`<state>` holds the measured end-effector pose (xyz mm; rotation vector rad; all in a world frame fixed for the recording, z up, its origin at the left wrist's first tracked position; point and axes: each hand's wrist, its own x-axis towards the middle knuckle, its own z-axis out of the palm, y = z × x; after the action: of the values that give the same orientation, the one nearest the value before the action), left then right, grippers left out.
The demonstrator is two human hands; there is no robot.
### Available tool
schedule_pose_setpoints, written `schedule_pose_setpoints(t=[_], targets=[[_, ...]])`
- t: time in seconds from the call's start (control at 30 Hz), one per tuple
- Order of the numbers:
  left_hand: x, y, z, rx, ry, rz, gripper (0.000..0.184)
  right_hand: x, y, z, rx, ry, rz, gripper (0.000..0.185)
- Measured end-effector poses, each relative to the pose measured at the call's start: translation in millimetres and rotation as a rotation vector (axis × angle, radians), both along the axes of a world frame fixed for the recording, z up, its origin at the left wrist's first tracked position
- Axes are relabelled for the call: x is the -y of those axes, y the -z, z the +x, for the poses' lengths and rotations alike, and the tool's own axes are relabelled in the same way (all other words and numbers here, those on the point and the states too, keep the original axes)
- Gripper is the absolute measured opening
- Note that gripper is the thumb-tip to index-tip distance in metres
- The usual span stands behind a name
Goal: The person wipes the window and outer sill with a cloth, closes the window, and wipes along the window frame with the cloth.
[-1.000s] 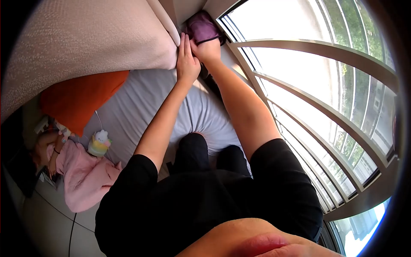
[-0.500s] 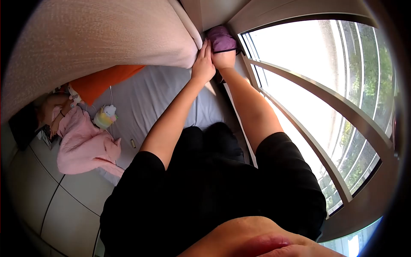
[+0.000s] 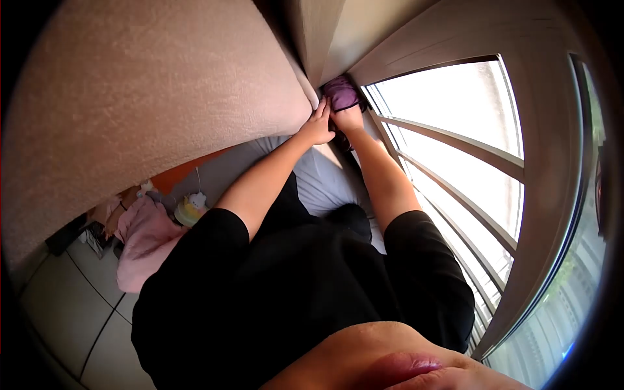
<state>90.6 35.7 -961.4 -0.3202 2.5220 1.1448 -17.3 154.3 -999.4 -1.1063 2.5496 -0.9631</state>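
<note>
My left hand [image 3: 317, 128] reaches to the corner of a padded, light beige headboard-like panel [image 3: 188, 71], its fingers stretched out by the panel's edge. Close beside it is my right hand [image 3: 348, 118], whose fingers are hidden by a purple cloth [image 3: 341, 93] with a dark trim. The cloth covers the front of that hand like a mitt, in the narrow corner between panel, wall and window. How the fingers lie inside it does not show.
Below me is a bed with a grey sheet [image 3: 325, 185]. A barred window [image 3: 448, 110] runs along the right. At left, another person's arm [image 3: 116, 218] shows near a pink cloth [image 3: 146, 244], a small plush toy [image 3: 192, 207] and an orange thing [image 3: 179, 175]. Tiled floor [image 3: 52, 305] lies lower left.
My view has shifted, so the beige panel fills more of the left and the hands sit lower in the picture. Both hands stay in the corner, the purple cloth still over the right.
</note>
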Motion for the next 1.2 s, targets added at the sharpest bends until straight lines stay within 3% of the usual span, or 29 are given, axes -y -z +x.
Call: schedule_pose_setpoints(t=[0.03,0.07,0.17,0.23,0.27,0.3,0.33,0.4,0.47,0.53,0.6,0.7,0.73,0.8,0.83,0.87,0.93,1.0,1.03,1.13,1.2], targets=[[5,-4,0,0.014,0.078,-0.069,0.108,-1,13,1,-0.068,0.018,-0.024,0.032],[11,-4,3,0.029,0.156,-0.143,0.104,-1,10,3,0.045,0.063,0.003,0.04],[36,-1,6,0.001,0.187,-0.045,0.088,10,-7,27,0.067,0.234,0.195,0.046],[57,-37,15,-0.078,0.171,0.03,0.082,22,-43,54,0.142,0.523,-0.115,0.049],[65,-67,11,-0.168,0.133,0.112,0.076,25,-59,64,0.124,0.55,-0.125,0.049],[74,-96,9,-0.226,0.098,0.16,0.071,25,-73,71,0.454,0.677,-0.228,0.046],[83,-133,1,-0.105,0.005,0.327,0.066,25,-83,74,0.786,0.781,-0.341,0.044],[100,-158,-3,-0.153,-0.023,0.472,0.061,30,-83,85,1.18,0.965,-0.974,0.035],[103,-211,-3,-0.221,-0.019,0.531,0.055,33,-130,86,1.343,0.976,-1.229,0.03],[100,-262,0,-0.447,0.029,0.596,0.051,38,-168,78,1.391,0.927,-1.32,0.03],[97,-304,0,-0.6,0.051,0.573,0.047,52,-241,72,1.278,0.959,-1.287,0.037],[92,-357,-10,-0.911,-0.006,0.475,0.045,74,-288,51,0.603,0.663,-1.28,0.058],[93,-365,-16,-1.04,-0.016,0.422,0.044,84,-308,49,0.492,0.681,-1.173,0.053],[98,-401,-30,-1.406,0.017,0.171,0.042,81,-346,27,-0.245,0.462,-0.821,0.034],[98,-415,-36,-1.453,0.019,0.158,0.044,86,-357,25,-0.221,0.439,-0.885,0.014],[100,-419,-51,-1.528,0.039,0.171,0.05,93,-416,18,-0.531,0.294,-0.877,0.006],[94,-432,-77,-1.598,0.062,0.254,0.058,91,-451,7,-0.687,0.243,-0.788,0.024],[85,-420,-97,-1.657,-0.008,0.192,0.062,68,-422,-24,-0.463,0.213,-0.637,0.042],[84,-414,-103,-1.713,-0.014,0.112,0.061,63,-429,-37,-0.48,0.139,-0.686,0.045],[86,-409,-112,-1.799,-0.044,0.007,0.061,72,-443,-62,-0.142,-0.005,-0.872,0.054],[86,-409,-111,-1.82,-0.036,-0.018,0.059,74,-439,-63,-0.258,0.025,-0.799,0.056]])
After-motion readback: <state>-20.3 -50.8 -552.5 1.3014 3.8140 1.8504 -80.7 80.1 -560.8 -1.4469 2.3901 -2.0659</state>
